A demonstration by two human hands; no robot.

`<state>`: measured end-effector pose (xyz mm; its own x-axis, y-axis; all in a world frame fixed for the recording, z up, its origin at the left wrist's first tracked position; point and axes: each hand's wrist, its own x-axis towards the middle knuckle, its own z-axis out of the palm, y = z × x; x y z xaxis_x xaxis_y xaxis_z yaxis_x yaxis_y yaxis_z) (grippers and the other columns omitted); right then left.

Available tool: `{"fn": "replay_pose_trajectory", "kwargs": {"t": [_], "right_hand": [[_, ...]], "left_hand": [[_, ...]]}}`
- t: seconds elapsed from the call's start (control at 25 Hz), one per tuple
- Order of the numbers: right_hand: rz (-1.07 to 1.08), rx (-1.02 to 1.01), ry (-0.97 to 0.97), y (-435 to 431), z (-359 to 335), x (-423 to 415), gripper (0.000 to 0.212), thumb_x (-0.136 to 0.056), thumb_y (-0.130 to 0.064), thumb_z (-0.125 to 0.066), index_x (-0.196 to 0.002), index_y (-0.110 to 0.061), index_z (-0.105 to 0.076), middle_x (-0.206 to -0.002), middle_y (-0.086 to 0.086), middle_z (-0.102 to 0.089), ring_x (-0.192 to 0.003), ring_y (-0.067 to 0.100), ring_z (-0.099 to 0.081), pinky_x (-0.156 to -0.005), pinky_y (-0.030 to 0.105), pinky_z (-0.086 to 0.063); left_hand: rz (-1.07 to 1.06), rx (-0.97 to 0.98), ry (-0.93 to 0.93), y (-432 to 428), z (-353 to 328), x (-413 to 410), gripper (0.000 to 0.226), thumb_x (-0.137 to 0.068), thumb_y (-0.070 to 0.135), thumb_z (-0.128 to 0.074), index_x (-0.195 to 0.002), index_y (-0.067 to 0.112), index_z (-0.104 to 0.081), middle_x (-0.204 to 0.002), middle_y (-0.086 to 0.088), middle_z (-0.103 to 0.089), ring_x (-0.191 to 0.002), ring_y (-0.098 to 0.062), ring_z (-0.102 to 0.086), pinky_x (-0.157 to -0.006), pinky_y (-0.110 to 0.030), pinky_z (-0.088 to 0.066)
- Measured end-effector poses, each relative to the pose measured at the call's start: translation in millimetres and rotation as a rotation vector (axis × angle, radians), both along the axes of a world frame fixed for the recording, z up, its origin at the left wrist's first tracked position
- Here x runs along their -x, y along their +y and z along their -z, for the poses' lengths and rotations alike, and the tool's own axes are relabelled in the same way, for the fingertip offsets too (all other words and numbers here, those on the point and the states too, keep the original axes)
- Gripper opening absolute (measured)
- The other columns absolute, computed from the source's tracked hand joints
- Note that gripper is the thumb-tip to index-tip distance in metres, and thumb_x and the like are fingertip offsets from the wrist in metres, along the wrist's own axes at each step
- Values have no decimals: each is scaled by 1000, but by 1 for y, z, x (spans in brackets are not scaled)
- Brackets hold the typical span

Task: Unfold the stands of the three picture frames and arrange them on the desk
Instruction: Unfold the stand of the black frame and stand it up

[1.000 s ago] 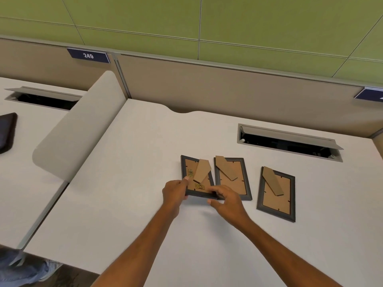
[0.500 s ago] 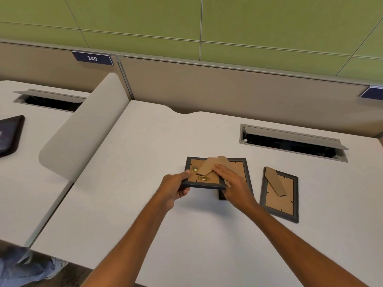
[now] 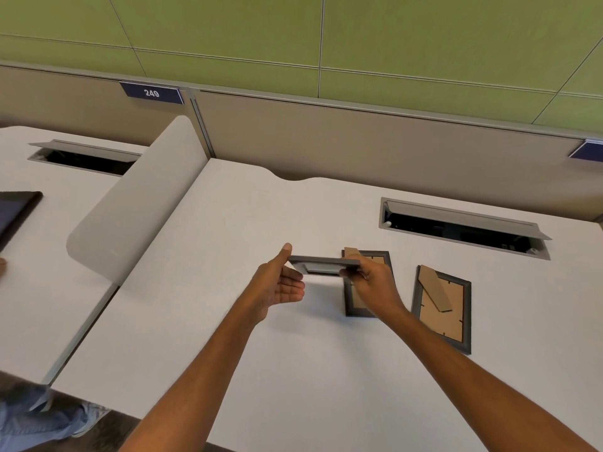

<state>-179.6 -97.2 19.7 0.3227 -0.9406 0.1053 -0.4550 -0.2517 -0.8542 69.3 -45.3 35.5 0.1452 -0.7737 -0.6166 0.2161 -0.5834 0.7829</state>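
Observation:
I hold one dark grey picture frame (image 3: 323, 264) above the white desk (image 3: 228, 321), tipped nearly edge-on so only its rim and front lip show. My left hand (image 3: 280, 283) grips its left end with thumb on top. My right hand (image 3: 370, 280) grips its right end. A second frame (image 3: 354, 301) lies face down on the desk behind my right hand, partly hidden by it. The third frame (image 3: 442, 308) lies face down further right, its brown cardboard stand flat against its back.
An open cable tray (image 3: 463, 228) is set into the desk at the back right. A curved grey divider (image 3: 130, 207) separates this desk from the left desk, where a dark tablet-like object (image 3: 16, 213) lies. A beige partition (image 3: 359, 138) runs along the back.
I have lifted the left frame higher off the desk and tipped it from back-up to nearly edge-on. The middle frame is uncovered again. The other two frames have not moved.

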Motion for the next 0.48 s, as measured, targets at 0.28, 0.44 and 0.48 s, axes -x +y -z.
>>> {"fn": "replay_pose_trajectory", "kwargs": {"t": [0.28,0.44,0.48], "right_hand": [[47,-235,-141,-12,-13,-6,34,-102,-25,-72,-136,-21,-66,-130,-5,-76,-119,9,-70,-94,31,-64],[39,-365,-239,-16,-19,-9,33,-103,-26,-70,-135,-20,-62,-133,2,-75,-126,23,-71,-96,52,-64],[34,-385,-254,-17,-20,-10,32,-103,-25,-69,-134,-23,-62,-134,2,-75,-125,21,-71,-95,50,-65]], "left_hand": [[106,190,-242,4,4,4,41,-105,61,-49,-117,30,-75,-123,8,-77,-122,-15,-70,-110,-43,-53],[76,269,-260,0,9,6,29,-110,41,-54,-108,22,-76,-110,1,-82,-114,-24,-75,-103,-48,-62],[62,269,-249,-1,11,5,27,-111,37,-54,-107,20,-76,-108,1,-82,-113,-26,-76,-102,-48,-63]]}}
